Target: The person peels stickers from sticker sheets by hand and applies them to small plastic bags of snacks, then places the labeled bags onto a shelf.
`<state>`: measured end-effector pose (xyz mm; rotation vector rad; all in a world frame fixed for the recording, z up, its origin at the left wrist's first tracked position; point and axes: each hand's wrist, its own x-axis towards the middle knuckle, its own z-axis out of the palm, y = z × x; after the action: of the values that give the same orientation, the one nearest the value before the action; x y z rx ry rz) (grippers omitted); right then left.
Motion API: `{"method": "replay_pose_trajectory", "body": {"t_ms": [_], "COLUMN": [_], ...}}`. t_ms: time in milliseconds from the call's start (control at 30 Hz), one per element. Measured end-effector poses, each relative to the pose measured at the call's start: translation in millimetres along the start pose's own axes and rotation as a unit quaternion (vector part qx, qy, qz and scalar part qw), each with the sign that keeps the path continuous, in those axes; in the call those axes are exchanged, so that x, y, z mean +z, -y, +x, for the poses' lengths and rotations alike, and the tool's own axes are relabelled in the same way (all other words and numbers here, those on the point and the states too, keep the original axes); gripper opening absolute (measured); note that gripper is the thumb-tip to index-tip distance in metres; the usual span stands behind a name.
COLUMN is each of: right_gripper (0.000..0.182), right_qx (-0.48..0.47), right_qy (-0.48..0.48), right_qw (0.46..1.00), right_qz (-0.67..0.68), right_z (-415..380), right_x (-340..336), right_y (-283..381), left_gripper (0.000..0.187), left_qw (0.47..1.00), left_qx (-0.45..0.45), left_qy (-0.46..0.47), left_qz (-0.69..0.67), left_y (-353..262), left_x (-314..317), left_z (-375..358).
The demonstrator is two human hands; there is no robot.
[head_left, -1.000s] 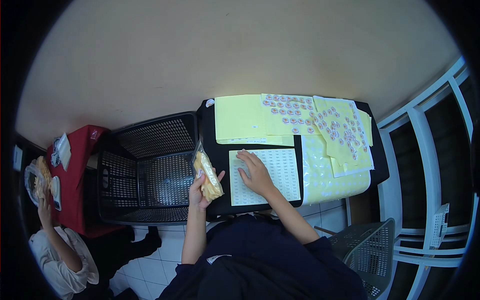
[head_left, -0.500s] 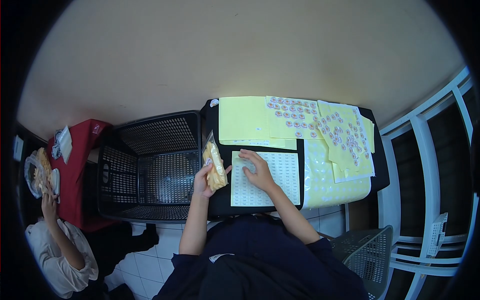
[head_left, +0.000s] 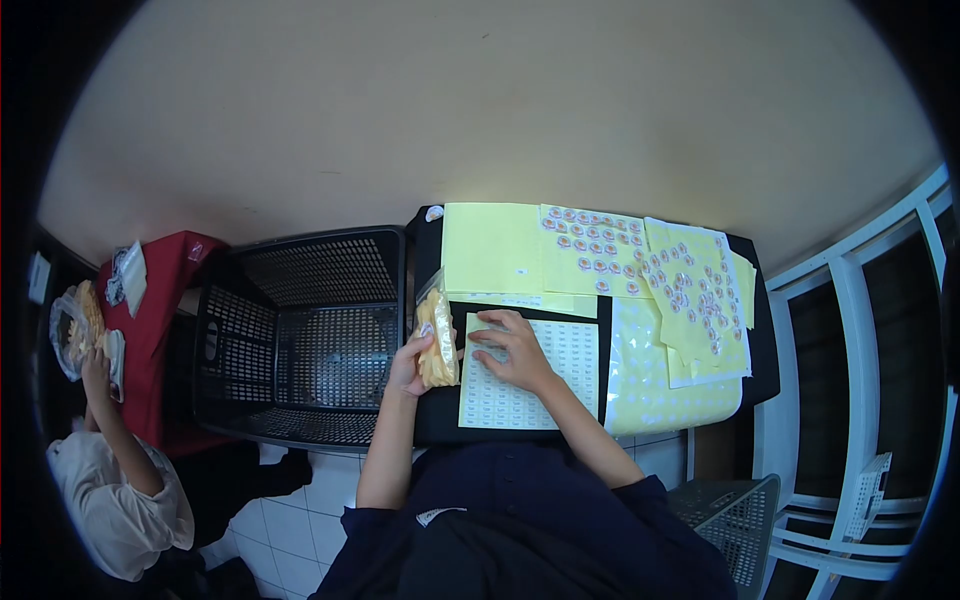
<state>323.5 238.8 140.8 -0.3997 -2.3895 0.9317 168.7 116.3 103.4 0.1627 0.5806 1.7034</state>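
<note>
My left hand (head_left: 408,366) is wrapped round a clear plastic pouch (head_left: 438,345) of pale yellow stick-shaped snacks, held upright over the table's left edge. A small round sticker (head_left: 427,329) shows on the pouch near my thumb. My right hand (head_left: 515,352) is over the upper left part of a label sheet (head_left: 530,402) printed with rows of tiny text. Its fingers are bent and apart, with the fingertips right at the sheet's surface and nothing visible between them.
Yellow backing sheets (head_left: 490,240) and sheets of round stickers (head_left: 700,345) cover the black-clothed table's back and right. A black crate (head_left: 330,325) stands left of it, a grey basket (head_left: 725,520) lower right. At far left, a person (head_left: 120,490) works at a red-covered table (head_left: 150,350).
My right hand has shifted slightly over the label sheet and its fingers are more bent. The pouch in my left hand has turned more upright. The co-worker's arm has moved.
</note>
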Motion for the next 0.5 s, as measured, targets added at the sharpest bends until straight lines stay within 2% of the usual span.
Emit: {"method": "replay_pose_trajectory", "body": {"t_ms": [167, 267, 333, 500], "right_gripper": [0.023, 0.021, 0.019, 0.017], "right_qx": [-0.044, -0.034, -0.026, -0.018], "right_qy": [0.027, 0.049, 0.026, 0.032], "right_qw": [0.998, 0.998, 0.999, 0.999], "right_qz": [-0.037, -0.021, 0.009, -0.003], "right_z": [7.4, 8.9, 8.3, 10.4], "right_x": [-4.3, -2.5, 1.0, 0.5], "right_y": [1.3, -1.3, -6.4, -4.2], "left_gripper": [0.053, 0.053, 0.053, 0.052], "left_qw": [1.000, 1.000, 1.000, 0.999], "left_qx": [0.001, -0.009, -0.005, 0.007], "left_qy": [0.000, 0.004, -0.006, -0.021], "left_qz": [0.006, 0.015, 0.013, 0.028], "left_y": [1.2, 1.3, 1.9, 2.6], "left_x": [-0.3, -5.4, -4.8, 2.1], "left_z": [-1.0, -0.9, -1.6, -3.7]}}
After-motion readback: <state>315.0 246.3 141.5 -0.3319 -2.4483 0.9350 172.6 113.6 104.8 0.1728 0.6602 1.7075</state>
